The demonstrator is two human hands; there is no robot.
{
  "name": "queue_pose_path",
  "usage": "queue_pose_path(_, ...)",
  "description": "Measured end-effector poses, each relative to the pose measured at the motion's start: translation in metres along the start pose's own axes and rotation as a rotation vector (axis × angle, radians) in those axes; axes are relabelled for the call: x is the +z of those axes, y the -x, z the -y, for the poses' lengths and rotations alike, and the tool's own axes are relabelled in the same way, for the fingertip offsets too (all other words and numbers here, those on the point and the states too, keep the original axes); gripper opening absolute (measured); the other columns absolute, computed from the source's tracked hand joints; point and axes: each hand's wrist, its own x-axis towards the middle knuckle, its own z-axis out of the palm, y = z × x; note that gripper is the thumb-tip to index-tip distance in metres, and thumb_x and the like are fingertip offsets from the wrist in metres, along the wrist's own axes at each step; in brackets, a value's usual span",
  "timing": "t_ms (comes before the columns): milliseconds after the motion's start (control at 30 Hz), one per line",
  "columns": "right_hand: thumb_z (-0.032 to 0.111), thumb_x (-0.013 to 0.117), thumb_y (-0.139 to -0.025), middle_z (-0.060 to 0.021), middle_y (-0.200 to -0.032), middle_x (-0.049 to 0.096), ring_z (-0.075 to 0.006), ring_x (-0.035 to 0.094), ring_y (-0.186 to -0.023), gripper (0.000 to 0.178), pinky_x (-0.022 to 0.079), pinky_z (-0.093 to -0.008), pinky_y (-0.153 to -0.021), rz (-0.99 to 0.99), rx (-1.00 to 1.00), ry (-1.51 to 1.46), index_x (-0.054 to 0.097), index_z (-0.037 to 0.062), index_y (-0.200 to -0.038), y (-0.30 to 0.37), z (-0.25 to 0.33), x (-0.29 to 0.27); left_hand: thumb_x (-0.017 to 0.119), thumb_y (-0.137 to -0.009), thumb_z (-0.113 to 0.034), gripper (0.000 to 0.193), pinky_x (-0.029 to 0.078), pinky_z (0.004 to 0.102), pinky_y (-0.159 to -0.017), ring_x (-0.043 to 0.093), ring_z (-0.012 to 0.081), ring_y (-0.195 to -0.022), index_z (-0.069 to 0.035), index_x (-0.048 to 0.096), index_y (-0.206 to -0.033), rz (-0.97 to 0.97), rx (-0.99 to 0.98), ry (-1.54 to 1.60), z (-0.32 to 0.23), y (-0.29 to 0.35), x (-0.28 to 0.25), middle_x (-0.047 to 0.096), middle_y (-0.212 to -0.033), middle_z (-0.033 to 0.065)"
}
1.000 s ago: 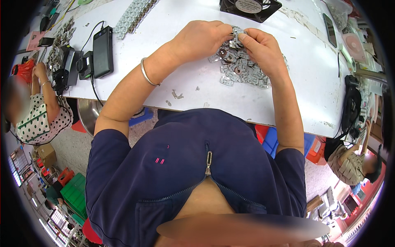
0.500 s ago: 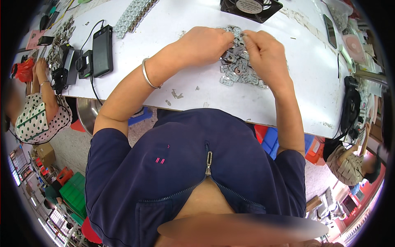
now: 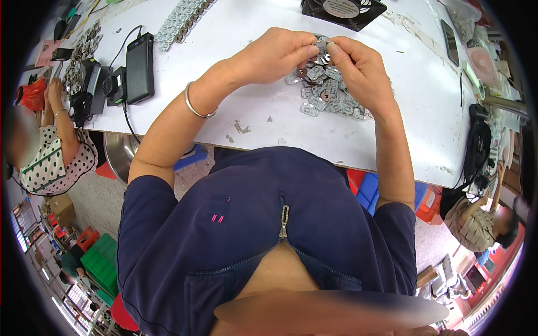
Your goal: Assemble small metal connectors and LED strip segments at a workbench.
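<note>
Metal piece (image 3: 321, 47): small, flat, grey — finer detail partly covered; held at the far edge of the pile (image 3: 325, 96).
Pile: loose grey metal bits, some brown round parts.
Left hand (image 3: 273, 56): narrow thumb-and-finger pinch on the piece.
Right hand (image 3: 364, 70): close pinch too — piece's opposite side.
Fan (image 3: 343, 8): black, beyond the pile.

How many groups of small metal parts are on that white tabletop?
3 visible: a loose silvery heap beneath the left hand and right hand; neat pale grey rows at the picture's top; a scattered greyish heap farther left. Some may be hidden.
</note>
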Motion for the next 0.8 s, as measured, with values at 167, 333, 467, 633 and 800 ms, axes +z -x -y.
queue_pose_path(167, 0.018, 0.056, -0.093, -0.0065, -0.067, 0.056, -0.0127, 0.049, -0.061, 0.021, 0.043, -0.0283, -0.058, 0.040, -0.010, 0.117, 0.063, -0.0016, -0.093, 0.002, -0.007, 0.001, 0.047, -0.097, -0.019, 0.027, 0.040, 0.0278, -0.053, 0.046, 0.0123, -0.055, 0.000, 0.054, -0.079, -0.065, 0.076, -0.046, 0.006, -0.007, 0.005, 0.053, -0.061, 0.0035)
queue_pose_path(333, 0.017, 0.056, -0.093, -0.0022, -0.066, 0.058, -0.0080, 0.048, -0.059, 0.018, 0.042, -0.0237, -0.056, -0.181, 0.041, -0.118, 0.065, 0.0008, -0.094, -0.001, -0.006, 0.012, 0.050, -0.093, -0.023, 0.029, 0.044, 0.0372, -0.057, 0.054, 0.0303, -0.058, -0.001, 0.057, -0.076, -0.189, 0.073, -0.085, 0.000, -0.011, 0.009, 0.058, -0.064, 0.0151)
queue_pose_path(467, 0.017, 0.057, -0.093, -0.0003, -0.066, 0.059, -0.0069, 0.048, -0.059, 0.019, 0.042, -0.0230, -0.055, -0.170, 0.029, -0.107, 0.065, 0.0011, -0.094, -0.003, -0.006, 0.012, 0.051, -0.093, -0.024, 0.028, 0.044, 0.0371, -0.057, 0.055, 0.0308, -0.059, -0.001, 0.060, -0.078, -0.198, 0.027, -0.130, 0.001, -0.011, 0.009, 0.057, -0.062, 0.0152)
queue_pose_path(633, 0.021, 0.056, -0.094, -0.0007, -0.064, 0.059, -0.0057, 0.048, -0.051, 0.021, 0.041, -0.0231, -0.049, -0.065, 0.225, -0.153, 0.065, 0.0024, -0.092, -0.005, -0.003, 0.001, 0.058, -0.090, -0.013, 0.012, 0.042, 0.0271, -0.054, 0.049, 0.0141, -0.057, -0.003, 0.063, -0.094, -0.239, 0.141, -0.173, 0.004, -0.008, 0.009, 0.060, -0.069, 0.0055)
queue_pose_path(800, 0.024, 0.055, -0.095, 0.0010, -0.064, 0.056, -0.0037, 0.046, -0.049, 0.024, 0.039, -0.0207, -0.045, -0.001, 0.224, -0.150, 0.065, 0.0029, -0.091, -0.009, -0.002, 0.001, 0.066, -0.083, -0.009, 0.030, 0.051, 0.0276, -0.060, 0.063, 0.0197, -0.065, -0.007, 0.063, -0.113, -0.436, 0.438, -0.446, 0.021, -0.011, 0.007, 0.067, -0.084, 0.0079)
